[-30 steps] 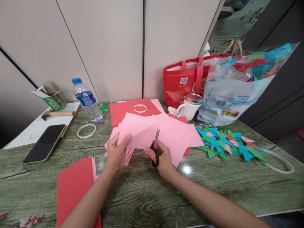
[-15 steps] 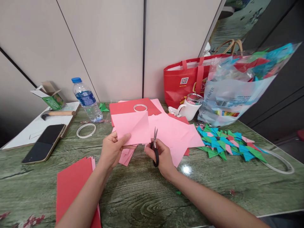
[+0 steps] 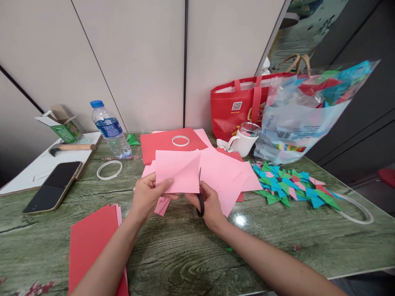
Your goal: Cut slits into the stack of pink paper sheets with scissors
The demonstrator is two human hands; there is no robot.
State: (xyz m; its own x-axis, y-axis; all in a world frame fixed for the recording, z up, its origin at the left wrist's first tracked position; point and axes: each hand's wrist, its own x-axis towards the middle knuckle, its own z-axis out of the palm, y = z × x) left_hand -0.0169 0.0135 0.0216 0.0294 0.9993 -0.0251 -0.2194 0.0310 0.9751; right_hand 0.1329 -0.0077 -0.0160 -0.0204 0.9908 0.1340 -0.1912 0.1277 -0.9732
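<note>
My left hand [image 3: 148,197] pinches the lower left of a creased pink paper piece [image 3: 177,172], held upright above the table. My right hand [image 3: 210,204] is closed round the black handles of small scissors [image 3: 200,197], whose blades point up along the piece's right edge, mostly hidden behind the paper. Behind the piece, loose pink sheets [image 3: 226,174] lie spread over a red sheet [image 3: 163,144] that carries a tape ring [image 3: 180,141].
A stack of red sheets [image 3: 92,246] lies near left. A phone [image 3: 53,186], tape ring [image 3: 109,169], water bottle [image 3: 110,130], hammer [image 3: 71,147] and small box [image 3: 61,125] stand left. Right: white mug [image 3: 243,141], red bag [image 3: 243,105], plastic paper packet [image 3: 296,119], several folded coloured triangles [image 3: 291,187], another ring [image 3: 354,207].
A second ago the scissors were cutting into a wide pink sheet. Now a smaller piece is separate in my left hand and has been turned and brought against the scissor blades.
</note>
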